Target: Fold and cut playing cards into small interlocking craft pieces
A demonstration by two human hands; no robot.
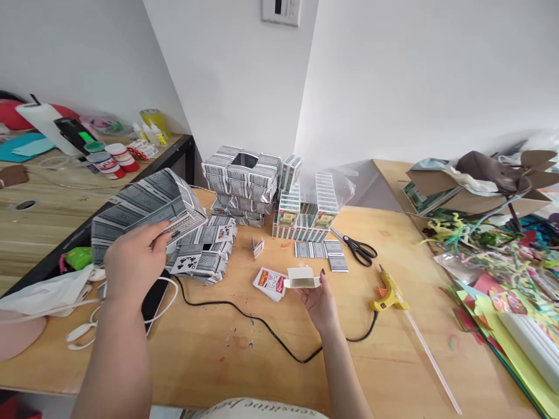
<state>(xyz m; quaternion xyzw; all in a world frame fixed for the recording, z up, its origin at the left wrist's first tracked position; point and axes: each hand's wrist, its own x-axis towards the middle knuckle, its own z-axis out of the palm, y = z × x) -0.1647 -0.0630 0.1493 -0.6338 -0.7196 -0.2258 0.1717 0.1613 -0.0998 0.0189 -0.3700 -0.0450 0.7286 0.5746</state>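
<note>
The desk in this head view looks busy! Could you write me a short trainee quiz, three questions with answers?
1. Which of the person's hands holds the small opened carton?
2. True or false: in this view, the yellow glue gun lies to the right of the right hand.
3. What colour are the handles of the scissors? A: red; B: black; C: green.

Key:
1. The right hand; the left hand holds a grey patterned structure.
2. True.
3. B.
</note>
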